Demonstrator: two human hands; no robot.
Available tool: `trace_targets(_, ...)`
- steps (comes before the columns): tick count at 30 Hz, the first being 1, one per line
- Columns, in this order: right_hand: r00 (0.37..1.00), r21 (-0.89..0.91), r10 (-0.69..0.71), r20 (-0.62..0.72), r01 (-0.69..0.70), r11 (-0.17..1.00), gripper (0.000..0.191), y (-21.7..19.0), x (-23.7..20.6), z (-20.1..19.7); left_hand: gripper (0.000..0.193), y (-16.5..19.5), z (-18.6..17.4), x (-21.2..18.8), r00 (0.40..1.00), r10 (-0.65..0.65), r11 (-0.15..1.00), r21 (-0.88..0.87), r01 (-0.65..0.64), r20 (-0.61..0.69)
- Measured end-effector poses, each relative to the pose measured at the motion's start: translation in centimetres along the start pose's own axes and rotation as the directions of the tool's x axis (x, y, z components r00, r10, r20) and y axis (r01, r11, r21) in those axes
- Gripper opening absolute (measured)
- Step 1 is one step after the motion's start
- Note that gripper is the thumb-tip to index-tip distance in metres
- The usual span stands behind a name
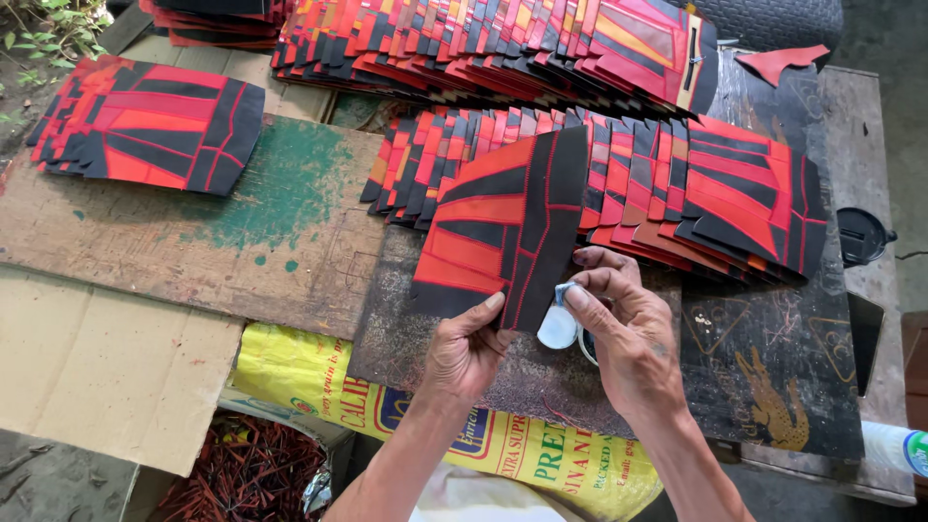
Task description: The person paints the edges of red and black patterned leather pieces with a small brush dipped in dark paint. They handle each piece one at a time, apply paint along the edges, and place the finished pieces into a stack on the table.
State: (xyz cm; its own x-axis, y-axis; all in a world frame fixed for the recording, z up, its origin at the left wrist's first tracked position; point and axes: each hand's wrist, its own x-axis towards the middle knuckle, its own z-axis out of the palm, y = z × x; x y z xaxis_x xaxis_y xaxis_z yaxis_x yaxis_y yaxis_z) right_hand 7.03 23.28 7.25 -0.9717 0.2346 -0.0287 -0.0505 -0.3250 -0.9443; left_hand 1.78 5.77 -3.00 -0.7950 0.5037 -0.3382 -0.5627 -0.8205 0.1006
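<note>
Nearest the camera, the left hand (467, 350) pinches the lower edge of a red-and-black stitched panel (503, 227) lying on the worktop (773, 367). The right hand (626, 333) is closed on a small pale applicator (560, 324) at the panel's corner. A steady pinch and a light, even dab along the edge would serve best. Two long fanned rows (677, 188) and one small stack (150, 126) lie beyond.
</note>
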Motion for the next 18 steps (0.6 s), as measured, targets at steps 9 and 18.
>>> trace_targets(9,0.999,-0.27,0.042,-0.004,-0.041,0.962,0.014,-0.6,-1.1,0.4,0.016,-0.2,1.0,0.0,1.0,0.008,1.0,0.018,-0.008,0.008)
trace_targets(18,0.996,-0.384,-0.06,0.072,0.083,0.919,0.013,-0.6,-2.4,1.1,0.018,-0.2,1.0,0.5,1.0,0.004,1.0,0.006,-0.004,0.029)
